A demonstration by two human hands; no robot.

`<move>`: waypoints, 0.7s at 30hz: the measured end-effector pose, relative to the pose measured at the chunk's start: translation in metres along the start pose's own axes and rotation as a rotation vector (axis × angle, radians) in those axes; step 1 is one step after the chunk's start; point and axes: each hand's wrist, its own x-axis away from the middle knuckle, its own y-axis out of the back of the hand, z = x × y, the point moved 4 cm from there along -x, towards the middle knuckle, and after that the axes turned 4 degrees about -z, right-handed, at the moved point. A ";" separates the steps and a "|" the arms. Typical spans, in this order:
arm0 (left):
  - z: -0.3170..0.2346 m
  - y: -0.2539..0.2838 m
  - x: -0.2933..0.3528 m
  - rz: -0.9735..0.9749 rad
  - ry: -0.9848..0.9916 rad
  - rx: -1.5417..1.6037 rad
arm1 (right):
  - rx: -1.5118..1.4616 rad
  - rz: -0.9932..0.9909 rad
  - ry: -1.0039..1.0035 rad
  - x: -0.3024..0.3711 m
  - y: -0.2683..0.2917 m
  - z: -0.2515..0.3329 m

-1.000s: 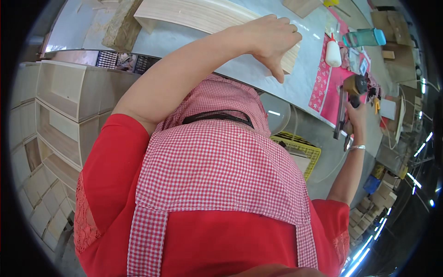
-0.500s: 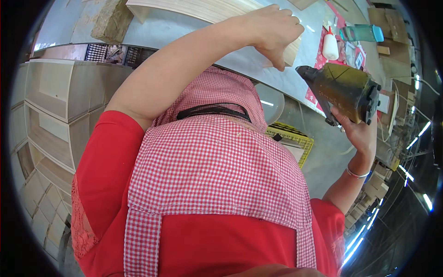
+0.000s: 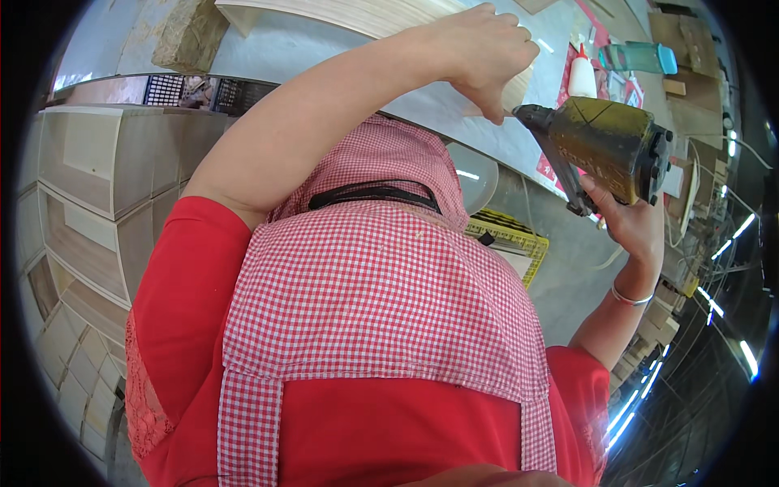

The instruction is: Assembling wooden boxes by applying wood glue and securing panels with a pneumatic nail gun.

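Observation:
A long pale wooden piece point(image 3: 341, 18), with a short upright end at its left, lies across the workbench. Over its right end bends my left hand point(image 3: 487, 61), closed, fingers on the far side and thumb on the near side. My right hand point(image 3: 633, 227) is wrapped around the handle of a nail gun point(image 3: 600, 142), a worn yellow and black tool held sideways. The tip of its dark nose points left and is right beside the wood's right end and my left thumb. Whether the tip touches the wood I cannot tell.
On the bench point(image 3: 300, 61) stand a white glue bottle point(image 3: 582, 77) with a red tip and a teal water bottle point(image 3: 637, 58). A rough wood block point(image 3: 191, 36) lies at the far left. Stacked wooden boxes point(image 3: 89, 162) rise at left; a yellow crate point(image 3: 515, 239) sits below the bench.
My right hand has brought the nail gun slightly left and up, so its nose is now at the wood's end. My left hand keeps its hold almost unmoved.

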 end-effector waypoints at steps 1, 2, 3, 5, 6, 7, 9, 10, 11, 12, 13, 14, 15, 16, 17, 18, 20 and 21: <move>-0.010 0.012 0.000 0.001 0.000 -0.001 | 0.021 0.007 0.012 0.000 0.001 0.000; -0.023 0.021 0.000 0.055 0.080 -0.158 | 0.020 0.006 0.012 0.000 0.002 0.001; -0.036 0.035 0.001 0.110 0.161 -0.312 | 0.031 0.019 0.012 -0.001 0.002 0.001; -0.031 0.036 0.001 0.167 0.240 -0.465 | 0.055 0.043 0.013 -0.002 0.003 0.003; -0.017 0.027 -0.001 0.143 0.162 -0.275 | 0.056 0.043 0.012 -0.002 0.004 0.003; -0.003 0.018 -0.003 0.117 0.084 -0.085 | 0.064 0.047 0.022 -0.002 0.005 0.004; 0.000 0.018 -0.003 0.094 0.010 0.107 | 0.075 0.061 0.043 -0.002 0.006 0.003; 0.001 0.016 -0.003 0.099 0.011 0.109 | 0.074 0.063 0.043 -0.002 0.006 0.004; 0.001 0.017 -0.004 0.104 0.012 0.110 | 0.050 0.067 0.020 -0.002 0.005 0.004; 0.001 0.017 -0.003 0.109 0.012 0.111 | 0.025 0.072 -0.003 -0.003 0.004 0.004; 0.001 0.016 -0.003 0.110 0.013 0.111 | 0.001 0.077 -0.026 -0.003 0.004 0.004; 0.001 0.015 -0.003 0.102 0.012 0.105 | 0.000 0.077 -0.026 -0.003 0.003 0.003; 0.001 0.015 -0.003 0.094 0.011 0.100 | -0.001 0.072 -0.005 -0.004 0.003 0.003; 0.000 0.015 -0.002 0.086 0.008 0.094 | -0.001 0.066 0.016 -0.004 0.002 0.002; 0.000 0.016 -0.003 0.087 0.008 0.094 | -0.001 0.059 0.036 -0.004 0.002 0.001; 0.001 0.016 -0.003 0.093 0.010 0.094 | -0.002 0.059 0.036 -0.004 0.002 -0.001; 0.001 0.017 -0.003 0.105 0.014 0.093 | -0.001 0.033 -0.018 -0.003 0.002 -0.006; 0.001 0.017 -0.004 0.105 0.014 0.092 | -0.001 0.019 -0.045 -0.003 0.002 -0.009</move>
